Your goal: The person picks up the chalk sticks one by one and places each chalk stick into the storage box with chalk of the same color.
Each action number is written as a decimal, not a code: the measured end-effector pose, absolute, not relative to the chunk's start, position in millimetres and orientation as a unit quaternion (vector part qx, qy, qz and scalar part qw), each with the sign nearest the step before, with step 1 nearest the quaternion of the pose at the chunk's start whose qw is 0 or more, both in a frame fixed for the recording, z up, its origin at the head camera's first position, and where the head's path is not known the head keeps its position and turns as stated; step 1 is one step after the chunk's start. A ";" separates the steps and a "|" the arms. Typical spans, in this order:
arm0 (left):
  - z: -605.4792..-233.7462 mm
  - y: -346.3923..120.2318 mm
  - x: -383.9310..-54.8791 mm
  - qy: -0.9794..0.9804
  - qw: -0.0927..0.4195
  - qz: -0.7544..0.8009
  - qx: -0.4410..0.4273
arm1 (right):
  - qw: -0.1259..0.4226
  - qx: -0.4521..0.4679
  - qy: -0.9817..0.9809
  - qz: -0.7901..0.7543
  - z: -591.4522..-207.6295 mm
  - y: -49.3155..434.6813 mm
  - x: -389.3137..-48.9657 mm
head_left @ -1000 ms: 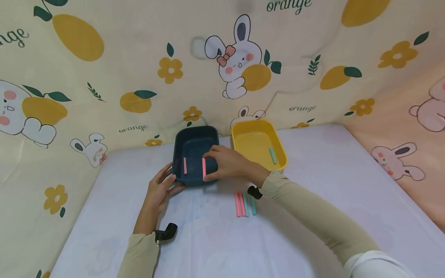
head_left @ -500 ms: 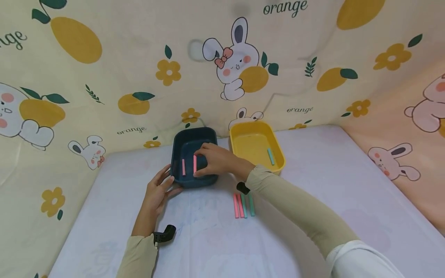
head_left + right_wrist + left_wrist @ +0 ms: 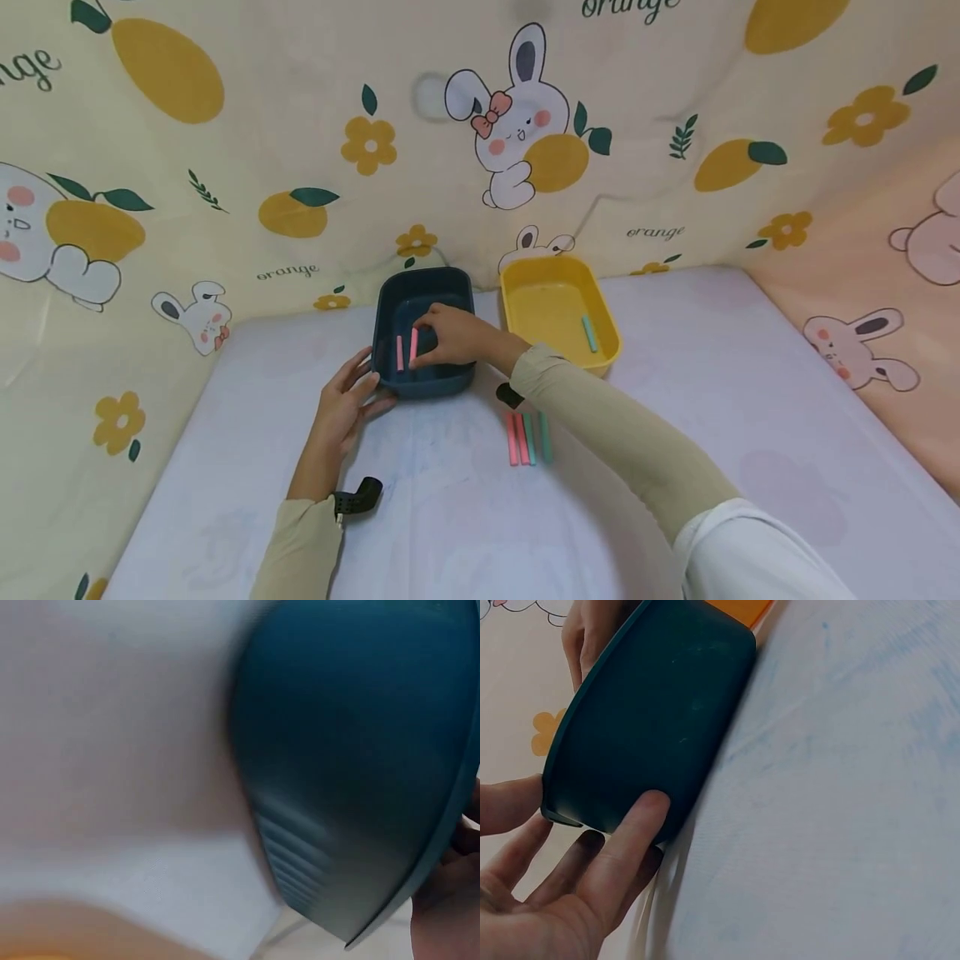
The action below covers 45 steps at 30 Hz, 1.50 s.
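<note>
My right hand [image 3: 459, 337] is over the inside of the dark blue bin [image 3: 423, 388], pinching a pink chalk stick [image 3: 414, 343] upright between thumb and fingertips. A second pink chalk stick [image 3: 400, 353] lies in that bin, just left of the held one. At the bin's near left corner, my left hand [image 3: 341, 412] holds it, thumb along the front wall and fingers at the side and rim. The left wrist view shows those fingers [image 3: 634, 832] against the bin's outer wall. In the right wrist view the bin wall [image 3: 360, 765] fills much of the picture and the held stick is hidden.
A yellow bin [image 3: 528, 317] stands right of the blue one, with a green chalk stick [image 3: 588, 333] in it. Pink chalk sticks [image 3: 513, 440] and green chalk sticks [image 3: 546, 439] lie in a row on the white cloth below my right forearm. A patterned curtain [image 3: 315, 150] closes the back.
My right hand has moved left inside the blue bin, bringing the pink chalk stick close beside the other one. My left hand stays at the bin's corner.
</note>
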<state>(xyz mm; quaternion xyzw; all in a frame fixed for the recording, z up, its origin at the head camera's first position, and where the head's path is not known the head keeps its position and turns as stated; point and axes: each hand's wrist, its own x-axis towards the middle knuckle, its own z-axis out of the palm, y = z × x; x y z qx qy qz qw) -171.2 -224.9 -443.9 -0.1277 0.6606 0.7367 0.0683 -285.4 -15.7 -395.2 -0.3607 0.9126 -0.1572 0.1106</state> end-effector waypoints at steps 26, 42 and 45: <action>-441.5 -223.5 -170.2 0.649 0.075 0.746 -0.128 | 0.126 -0.353 0.924 -0.076 -418.7 -47.2 -309.3; -442.0 -224.3 -171.4 0.635 0.076 0.757 -0.134 | 0.098 -0.364 0.924 -0.066 -418.0 -49.5 -307.3; -441.8 -225.1 -171.2 0.639 0.073 0.754 -0.133 | 0.081 -0.369 0.922 -0.083 -411.4 -44.3 -304.9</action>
